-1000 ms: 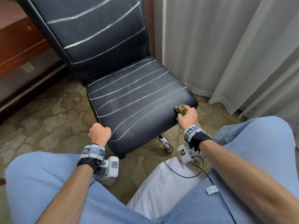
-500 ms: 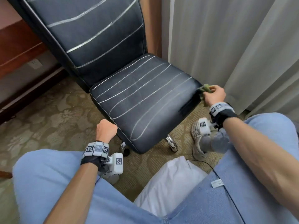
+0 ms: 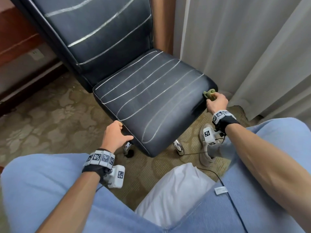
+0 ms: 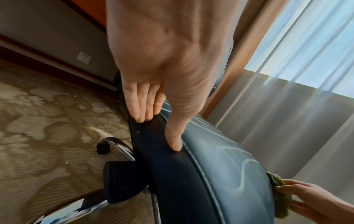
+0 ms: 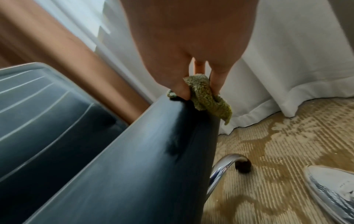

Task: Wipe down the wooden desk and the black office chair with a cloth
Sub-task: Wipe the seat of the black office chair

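Evidently the cloth (image 3: 210, 95), a small, nubbly green wad, was pinched in the right hand (image 3: 216, 102) against the far right corner of the black office chair (image 3: 151, 105) seat. The left hand (image 3: 116, 135) clasped the near left edge, thumb on top, fingers curled below. Slick padded leatherette and chrome castor legs (image 3: 178, 146) suggested the chair might roll or swivel under pressure; the bunched cloth could slip from so slight a grip toward the white curtain (image 3: 252, 47).
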The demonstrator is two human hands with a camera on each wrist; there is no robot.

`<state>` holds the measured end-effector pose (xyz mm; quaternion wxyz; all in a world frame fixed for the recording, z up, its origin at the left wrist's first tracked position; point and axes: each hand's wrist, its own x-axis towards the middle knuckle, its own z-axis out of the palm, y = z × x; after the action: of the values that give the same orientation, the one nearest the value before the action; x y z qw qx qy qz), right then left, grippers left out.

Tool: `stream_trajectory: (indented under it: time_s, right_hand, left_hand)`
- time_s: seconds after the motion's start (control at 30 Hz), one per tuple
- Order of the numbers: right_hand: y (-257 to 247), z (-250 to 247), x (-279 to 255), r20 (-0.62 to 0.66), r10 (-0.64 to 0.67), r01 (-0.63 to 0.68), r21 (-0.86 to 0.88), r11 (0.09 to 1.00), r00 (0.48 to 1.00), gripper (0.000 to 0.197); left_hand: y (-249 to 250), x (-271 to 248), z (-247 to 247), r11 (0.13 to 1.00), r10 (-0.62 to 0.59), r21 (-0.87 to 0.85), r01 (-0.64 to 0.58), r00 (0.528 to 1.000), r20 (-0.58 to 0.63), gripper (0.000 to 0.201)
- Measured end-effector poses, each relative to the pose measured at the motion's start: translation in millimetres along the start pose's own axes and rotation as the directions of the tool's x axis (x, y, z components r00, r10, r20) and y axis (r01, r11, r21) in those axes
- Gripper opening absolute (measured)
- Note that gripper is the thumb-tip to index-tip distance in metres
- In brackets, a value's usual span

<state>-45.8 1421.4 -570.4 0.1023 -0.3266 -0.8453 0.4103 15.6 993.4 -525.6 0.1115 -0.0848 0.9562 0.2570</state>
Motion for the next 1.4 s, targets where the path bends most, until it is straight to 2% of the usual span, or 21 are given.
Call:
stream_trajectory:
  time_s: [0.13,0.3,0.43,0.53,0.7,0.77,0.83,0.9,0.97,1.03,1.1,1.23,1.4]
  right_hand:
    - [-13.9,5.3,-44.8,0.100,-0.106,0.113,-0.068,0.991,0.989,0.041]
    - [-14.7,19.0,-96.0,0.123,-0.158,0.171,-0.101,0.980,0.980,0.032]
    - [-13.1,22.3,-124.4,0.187,-0.179,0.202,-0.114,0.973,0.966,0.026]
    - [-16.4,20.2,-141.0,0.308,-0.231,0.282,-0.134,0.950,0.923,0.021]
    - [-25.0,17.1,-162.4,0.506,-0.292,0.373,-0.063,0.926,0.812,0.017]
    - [-31.1,12.0,-153.8,0.471,-0.309,0.357,-0.012,0.934,0.826,0.017]
    - [-36.2,6.9,-130.8,0.337,-0.292,0.305,0.015,0.952,0.895,0.022]
    - [-33.6,-0.8,-101.4,0.176,-0.215,0.214,0.026,0.977,0.961,0.027]
    - [-23.2,-8.6,-75.6,0.080,-0.117,0.117,0.008,0.993,0.990,0.032]
    - [-9.4,-9.1,-60.2,0.070,-0.037,0.038,-0.003,0.999,0.997,0.035]
    - [-0.6,-2.3,-58.5,0.079,-0.038,0.038,-0.005,0.999,0.996,0.032]
    - [8.1,12.5,-72.8,0.082,-0.228,0.234,-0.067,0.970,0.970,0.019]
    - [5.7,11.3,-87.5,0.165,-0.295,0.314,-0.107,0.943,0.941,0.019]
  left_hand:
    - [2.7,-2.4,3.6,0.998,-0.001,-0.059,0.001,1.000,-0.003,0.074]
    - [12.3,-6.4,10.2,0.999,0.043,0.016,-0.043,0.999,0.032,0.073]
    - [21.5,-8.3,16.3,0.991,0.034,0.123,-0.047,0.994,0.103,0.102]
    - [27.2,-9.4,22.5,0.986,0.010,0.165,-0.025,0.996,0.093,0.117]
    - [23.3,-5.1,18.3,0.990,-0.018,0.142,0.007,0.997,0.077,0.119]
    - [18.8,-5.2,16.7,0.992,-0.012,0.128,0.003,0.998,0.066,0.115]
    - [16.2,-5.9,15.2,0.993,-0.007,0.116,0.000,0.998,0.059,0.111]
    - [14.9,-6.1,13.7,0.993,0.005,0.116,-0.012,0.998,0.064,0.110]
    - [14.2,-5.4,12.7,0.990,0.018,0.135,-0.029,0.996,0.082,0.110]
    - [14.9,-4.3,10.9,0.985,0.028,0.165,-0.046,0.994,0.110,0.112]
    - [15.6,-3.0,9.2,0.976,0.041,0.207,-0.069,0.990,0.133,0.107]
    - [18.6,-3.5,10.1,0.961,0.067,0.259,-0.100,0.988,0.137,0.095]
    - [23.3,-5.7,15.8,0.958,0.075,0.271,-0.097,0.993,0.091,0.096]
